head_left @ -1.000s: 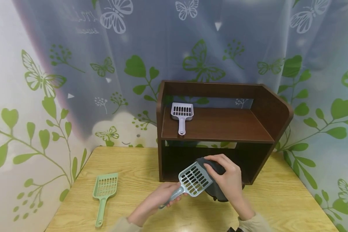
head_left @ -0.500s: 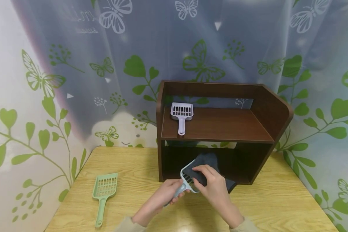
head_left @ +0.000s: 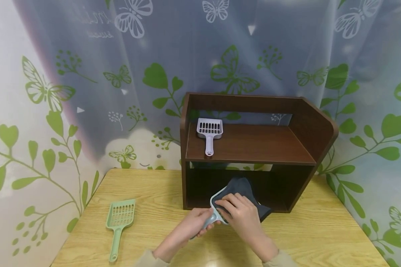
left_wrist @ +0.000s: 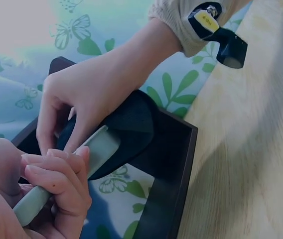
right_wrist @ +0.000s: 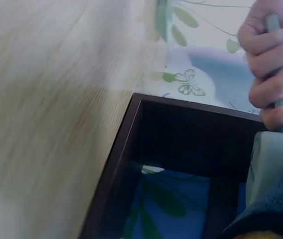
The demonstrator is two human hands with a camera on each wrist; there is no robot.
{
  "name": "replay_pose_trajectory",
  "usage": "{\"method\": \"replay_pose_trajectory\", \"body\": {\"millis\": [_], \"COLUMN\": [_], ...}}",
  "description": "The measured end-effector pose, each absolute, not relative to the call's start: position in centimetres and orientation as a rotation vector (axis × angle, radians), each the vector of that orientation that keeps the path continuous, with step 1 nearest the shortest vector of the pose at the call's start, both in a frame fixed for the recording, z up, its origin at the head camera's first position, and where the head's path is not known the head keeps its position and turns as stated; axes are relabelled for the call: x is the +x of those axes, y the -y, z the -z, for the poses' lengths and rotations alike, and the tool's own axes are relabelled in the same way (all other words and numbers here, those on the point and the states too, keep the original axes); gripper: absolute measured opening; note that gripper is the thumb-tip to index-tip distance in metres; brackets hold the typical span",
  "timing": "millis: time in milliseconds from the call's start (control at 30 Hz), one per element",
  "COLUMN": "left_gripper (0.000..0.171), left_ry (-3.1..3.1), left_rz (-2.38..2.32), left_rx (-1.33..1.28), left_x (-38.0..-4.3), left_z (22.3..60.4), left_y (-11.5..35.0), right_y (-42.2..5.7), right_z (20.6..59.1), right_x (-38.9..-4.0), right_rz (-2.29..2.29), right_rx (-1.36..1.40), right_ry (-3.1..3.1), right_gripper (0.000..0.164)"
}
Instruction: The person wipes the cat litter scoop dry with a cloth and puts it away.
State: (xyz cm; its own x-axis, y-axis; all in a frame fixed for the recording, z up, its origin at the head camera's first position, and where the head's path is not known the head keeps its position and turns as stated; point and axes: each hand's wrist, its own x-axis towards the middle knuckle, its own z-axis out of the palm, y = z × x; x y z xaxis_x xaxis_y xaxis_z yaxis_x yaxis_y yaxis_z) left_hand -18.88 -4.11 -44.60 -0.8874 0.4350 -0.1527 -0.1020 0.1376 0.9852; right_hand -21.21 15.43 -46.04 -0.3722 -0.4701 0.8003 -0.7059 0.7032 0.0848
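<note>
My left hand (head_left: 194, 221) grips the handle of a light blue-grey litter scoop (head_left: 216, 216), held up in front of the shelf. A dark grey-blue cloth (head_left: 241, 186) covers most of the slotted head. My right hand (head_left: 243, 216) holds that cloth, its bent fingers pressing it into the scoop near the handle end. In the left wrist view the scoop's pale side (left_wrist: 103, 149) shows beneath the cloth (left_wrist: 136, 122). From the right wrist, the left fingers (right_wrist: 276, 69) are seen wrapped round the handle, with blue cloth (right_wrist: 276, 199) over the scoop's head.
A dark brown two-tier shelf (head_left: 254, 142) stands at the back of the wooden table (head_left: 153, 189). On its upper board lies a lavender litter scoop (head_left: 209, 133). A green litter scoop (head_left: 120, 218) rests on the table at the left. A leaf-and-butterfly patterned curtain (head_left: 173, 48) hangs behind.
My right hand has brought the cloth leftward from behind the scoop over its slotted head, then down toward the handle. The left hand keeps its grip, shifting slightly.
</note>
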Motion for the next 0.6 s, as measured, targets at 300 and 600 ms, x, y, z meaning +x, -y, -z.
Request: {"method": "replay_pose_trajectory", "body": {"millis": [300, 600], "left_gripper": [0.042, 0.038], "left_ry": [-2.07, -2.073], "left_rz": [-1.838, -1.876], "left_rx": [0.326, 0.306], "left_x": [-18.6, -18.3], "left_z": [45.1, 45.2], "left_y": [3.8, 3.7], "right_y": [-15.1, -16.8], "right_z": [45.4, 44.7], "right_x": [-21.1, -21.9], "right_rz": [-0.186, -0.243], "right_rx": [0.757, 0.647], "right_ry": [2.045, 2.08], "right_gripper": [0.028, 0.029]}}
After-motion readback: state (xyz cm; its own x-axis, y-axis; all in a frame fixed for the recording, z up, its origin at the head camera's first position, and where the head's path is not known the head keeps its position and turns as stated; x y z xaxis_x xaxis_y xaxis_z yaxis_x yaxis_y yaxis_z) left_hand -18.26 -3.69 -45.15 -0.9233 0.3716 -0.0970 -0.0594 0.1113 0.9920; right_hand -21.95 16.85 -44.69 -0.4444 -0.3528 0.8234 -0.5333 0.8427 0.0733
